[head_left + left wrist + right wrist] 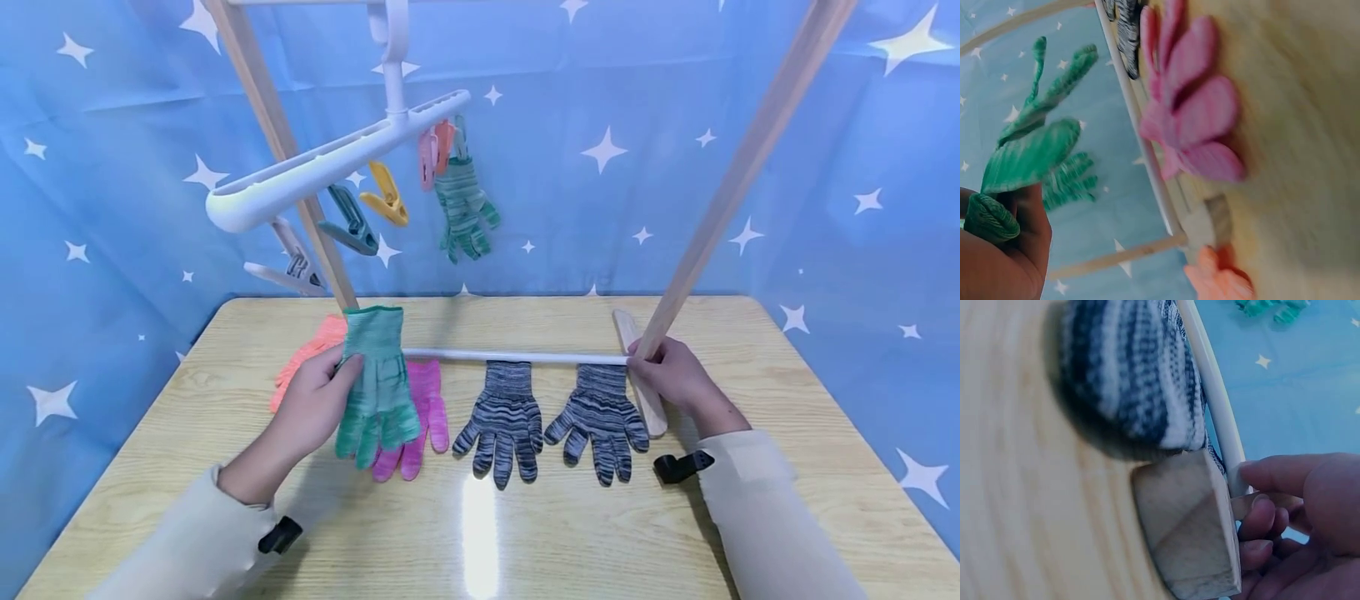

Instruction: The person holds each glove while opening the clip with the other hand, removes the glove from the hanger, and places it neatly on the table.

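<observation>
My left hand [309,400] pinches a green knit glove [375,375] at its side, thumb in front, and holds it up with its fingers hanging down. A pink glove [429,408] lies partly hidden behind it. My right hand [682,379] grips the lower end of the right wooden post [720,200], where the white rod [517,357] joins it. In the right wrist view the thumb lies against the rod, beside the wooden foot [1191,531]. Two grey-black striped gloves [504,421] lie side by side just left of that hand.
Above hangs a white hanger [300,179] with a green glove [467,208] clipped at its far end. Yellow [386,196], teal [351,221] and grey clothespins [296,262] dangle nearer. An orange glove [307,358] lies by the left post [258,92].
</observation>
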A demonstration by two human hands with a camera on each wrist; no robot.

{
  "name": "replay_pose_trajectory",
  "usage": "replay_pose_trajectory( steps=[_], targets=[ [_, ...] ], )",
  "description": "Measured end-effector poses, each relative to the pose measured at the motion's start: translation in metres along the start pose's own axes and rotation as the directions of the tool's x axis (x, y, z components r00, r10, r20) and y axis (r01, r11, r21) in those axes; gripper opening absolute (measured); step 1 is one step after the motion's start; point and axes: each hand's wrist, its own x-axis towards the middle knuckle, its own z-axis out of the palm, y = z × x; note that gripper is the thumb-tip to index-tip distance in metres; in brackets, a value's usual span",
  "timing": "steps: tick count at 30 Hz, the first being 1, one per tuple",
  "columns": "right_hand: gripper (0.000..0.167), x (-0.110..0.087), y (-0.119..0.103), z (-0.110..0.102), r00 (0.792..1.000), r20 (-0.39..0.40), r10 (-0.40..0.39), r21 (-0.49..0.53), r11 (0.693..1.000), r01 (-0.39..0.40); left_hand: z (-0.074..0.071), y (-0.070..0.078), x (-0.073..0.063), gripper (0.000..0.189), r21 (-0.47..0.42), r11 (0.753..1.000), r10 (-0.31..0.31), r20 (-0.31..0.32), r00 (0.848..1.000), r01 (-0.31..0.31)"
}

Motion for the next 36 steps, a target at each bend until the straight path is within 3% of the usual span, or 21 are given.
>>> replay_pose_trajectory(
  steps=[15,22,29,36],
  targets=[
    [0.037,0.002,0.003,0.001,1.000,0.019,0.002,0.004,1.000,-0.002,-0.033,-0.041,-0.020,0.045,-0.024,0.989,-0.141,0.083,0.987,0.143],
    [0.039,0.001,0.001,-0.004,1.000,0.012,0.008,-0.009,1.000,-0.008,-0.041,-0.054,-0.025,0.040,0.008,0.974,-0.225,0.115,0.967,0.226],
    [0.039,0.001,0.002,-0.003,1.000,0.020,0.021,-0.008,1.000,-0.021,-0.045,-0.067,-0.030,0.038,0.036,0.966,-0.257,0.175,0.951,0.254],
    [0.038,0.002,0.003,0.000,1.000,0.014,-0.001,-0.004,1.000,0.002,-0.050,-0.076,-0.035,0.035,0.057,0.968,-0.249,0.293,0.923,0.243]
  ],
)
